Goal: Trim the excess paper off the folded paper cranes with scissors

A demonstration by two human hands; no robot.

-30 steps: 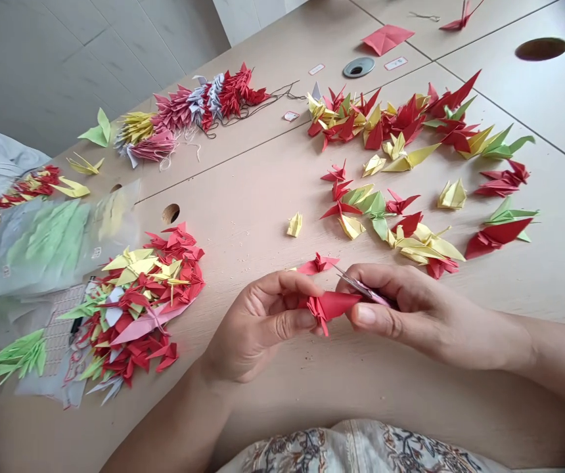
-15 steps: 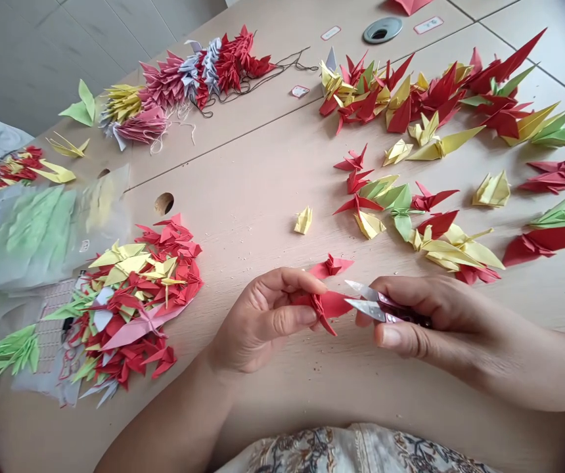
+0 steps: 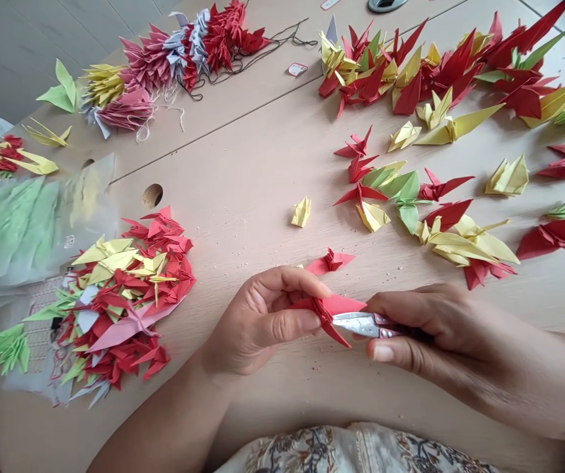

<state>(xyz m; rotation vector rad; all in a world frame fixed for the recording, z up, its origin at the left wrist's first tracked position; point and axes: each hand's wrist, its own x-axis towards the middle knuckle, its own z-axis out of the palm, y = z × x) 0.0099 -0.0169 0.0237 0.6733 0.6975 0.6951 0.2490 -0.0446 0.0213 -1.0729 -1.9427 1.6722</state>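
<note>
My left hand (image 3: 267, 322) pinches a red paper crane (image 3: 329, 314) between thumb and fingertips, its pointed wing and a thin strip sticking out to the right. Closed around small thread snips (image 3: 384, 326) is my right hand (image 3: 440, 335). The snips' blades lie together with their tips at the crane's folded middle, between wing and strip; whether they touch the paper I cannot tell. Just beyond my left fingers another red crane (image 3: 332, 261) rests on the table, and a small yellow folded piece (image 3: 301, 213) sits farther back.
Loose red, yellow and green cranes (image 3: 425, 72) spread over the right and back right. At left lies a heap of mostly red cranes (image 3: 135, 309) near clear plastic bags (image 3: 16, 230). Strung cranes (image 3: 164, 62) with dark thread lie at the back left. A round hole (image 3: 153, 195) pierces the table.
The snips' blades have gone from spread to together, and their tips have moved left and down to the crane's middle. The view has shifted slightly.
</note>
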